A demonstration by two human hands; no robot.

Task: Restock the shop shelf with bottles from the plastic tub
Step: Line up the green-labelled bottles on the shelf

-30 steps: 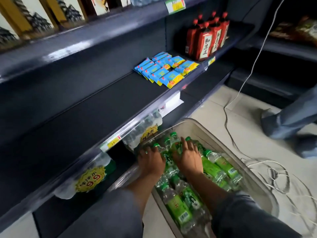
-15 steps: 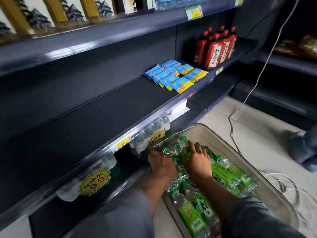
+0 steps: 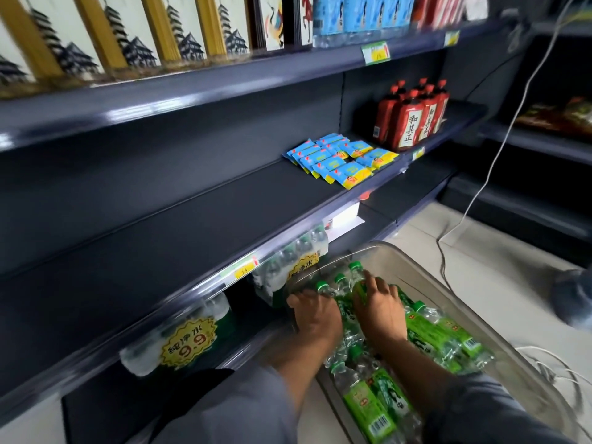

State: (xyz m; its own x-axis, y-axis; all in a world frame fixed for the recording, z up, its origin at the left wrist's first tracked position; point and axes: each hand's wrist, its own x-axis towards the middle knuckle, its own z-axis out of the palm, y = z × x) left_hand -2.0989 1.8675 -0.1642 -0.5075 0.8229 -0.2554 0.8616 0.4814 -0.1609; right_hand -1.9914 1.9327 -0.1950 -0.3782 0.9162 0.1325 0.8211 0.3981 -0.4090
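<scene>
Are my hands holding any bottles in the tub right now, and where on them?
Both the left hand and right hand lie on the green-labelled bottles; whether either grips one cannot be told.

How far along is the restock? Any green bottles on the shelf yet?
None visible yet: the middle shelf holds only blue packets and red pouches, with a long bare stretch. In hand: the left hand and right hand are down on the green bottles in the plastic tub; the grip is unclear. Left: nearly everything, the tub looks full.
</scene>
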